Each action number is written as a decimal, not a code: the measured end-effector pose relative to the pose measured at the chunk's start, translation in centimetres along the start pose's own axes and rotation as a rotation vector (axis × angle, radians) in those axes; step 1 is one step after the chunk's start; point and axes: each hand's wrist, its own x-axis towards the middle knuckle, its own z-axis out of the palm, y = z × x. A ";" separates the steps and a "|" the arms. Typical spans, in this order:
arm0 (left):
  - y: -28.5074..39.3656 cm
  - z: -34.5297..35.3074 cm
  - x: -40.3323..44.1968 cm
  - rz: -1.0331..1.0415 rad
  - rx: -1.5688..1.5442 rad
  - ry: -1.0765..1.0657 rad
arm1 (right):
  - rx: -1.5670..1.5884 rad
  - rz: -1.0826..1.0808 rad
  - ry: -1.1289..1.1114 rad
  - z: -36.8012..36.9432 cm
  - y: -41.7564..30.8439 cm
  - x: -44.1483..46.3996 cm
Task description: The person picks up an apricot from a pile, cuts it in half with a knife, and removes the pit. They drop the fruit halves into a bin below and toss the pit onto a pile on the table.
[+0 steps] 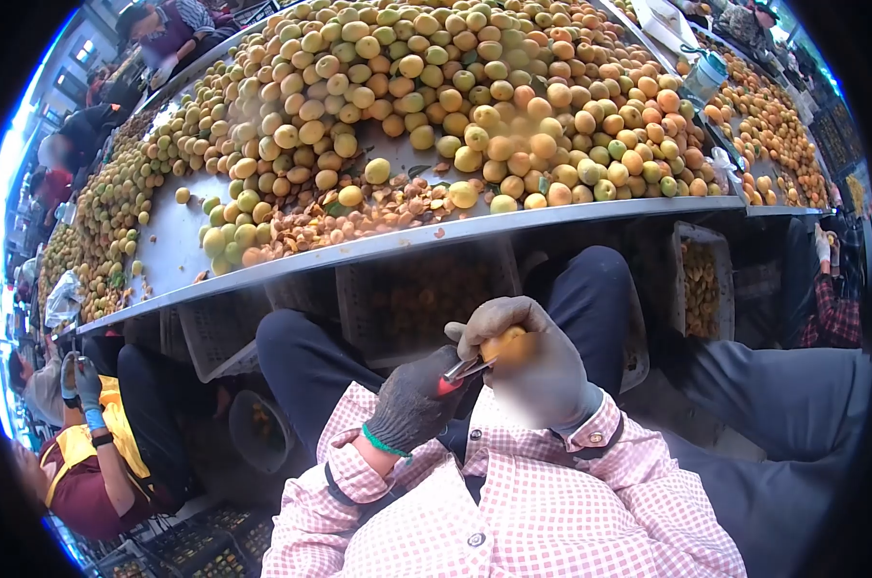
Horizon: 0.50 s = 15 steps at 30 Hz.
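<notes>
My left hand (412,405), in a dark glove with a green cuff, is closed around a red-handled metal tool (468,368) with narrow metal jaws. Its tip meets an orange apricot (503,344). That fruit sits in my right hand (542,380), which wears a pale grey glove and has its fingers curled over the apricot. Both hands are close together above my lap. A blurred patch covers part of the right palm, so the tool's exact contact with the fruit is hard to make out.
A metal table (359,252) before my knees bears a large heap of apricots (407,67), with a pile of pits and scraps (359,220) near its edge. Crates (426,289) stand below, and a bucket (260,432) at left. Co-workers (99,453) sit on both sides.
</notes>
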 end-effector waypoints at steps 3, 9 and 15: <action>-0.1 0.3 0.3 0.037 0.049 0.024 | -0.035 -0.084 0.001 0.3 0.9 0.2; -0.5 0.4 1.4 0.025 -0.011 0.064 | -0.044 -0.040 0.123 1.8 -0.5 0.5; -1.9 0.8 1.2 -0.014 0.063 0.024 | -0.399 -0.134 0.001 1.1 0.2 0.5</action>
